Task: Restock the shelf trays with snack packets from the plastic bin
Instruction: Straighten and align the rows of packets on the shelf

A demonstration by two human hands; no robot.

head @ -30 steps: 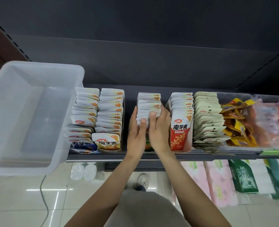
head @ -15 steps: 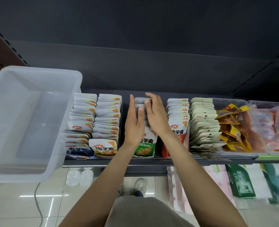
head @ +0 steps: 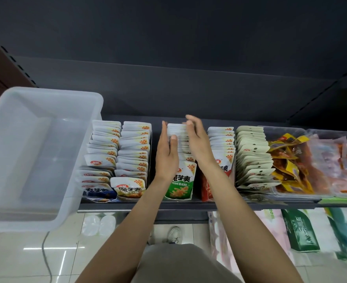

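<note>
1. Dark grey shelf [head: 189, 205] under a dark back panel, glossy tiled floor [head: 46, 262] below; every place here is given from the green-fronted row of packets [head: 179, 180] at the shelf's middle.
2. Green-fronted row: flat snack pouches standing on edge, front pouch facing out, white tops fanned towards the back.
3. Left hand [head: 167, 158]: fingers straight, palm flat against the row's left side, thumb lying over the tops. Grip: not closed round anything.
4. Right hand [head: 199, 144]: fingers straight, held along the row's right side near the back; contact looks likely but cannot be confirmed. Grip: open, nothing held.
5. Plastic bin [head: 35, 160]: translucent, well to the left of the row, overhanging the shelf edge; no packets show inside.
6. Between bin and row: two rows of white-topped pouches [head: 133, 152].
7. Just right of the row: red-fronted packets [head: 222, 152], then pale green-topped packets [head: 252, 156], then clear tubs [head: 286, 131] of loose yellow and red snacks.
8. Handling, as judged: pouches are light, soft-sided and slick, and will fan or topple singly. Best squared as a block, palms on both flanks, or a pouch pinched by its flat top seal.
9. Stage, as judged: bin spent; tidying remains.
</note>
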